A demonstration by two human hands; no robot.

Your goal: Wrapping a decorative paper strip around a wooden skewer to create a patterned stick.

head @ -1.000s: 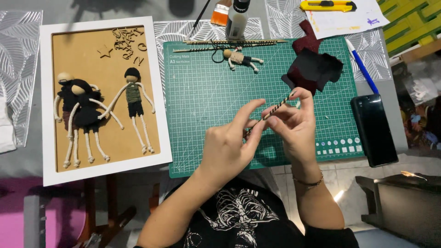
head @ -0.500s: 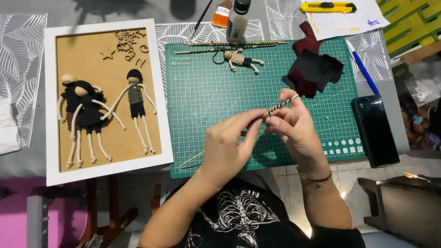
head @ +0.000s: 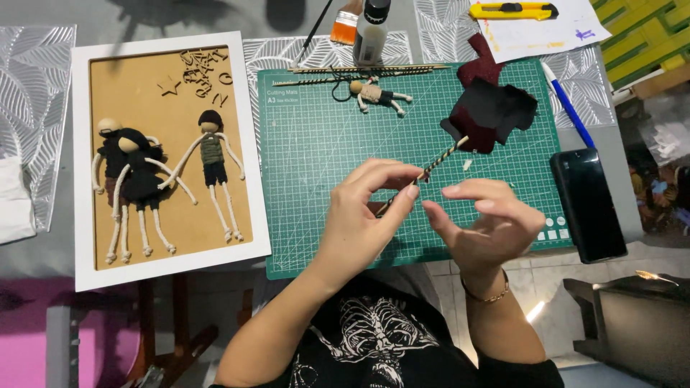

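1. Cord (head: 430, 170), a thin twisted length striped light and dark, slants over the middle of the green cutting mat (head: 316, 165), its upper end near the dark fabric scraps (head: 491, 111).
2. The left hand (head: 363, 215) pinches the cord between thumb and forefinger.
3. The right hand (head: 483, 226) hangs just beside it, fingers loosely spread, holding nothing.
4. A small string doll (head: 375, 93) lies by the mat's far edge.
5. A white frame (head: 162, 154) with three string figures rests at the desk's left; a black phone (head: 588, 203) lies right of the mat.
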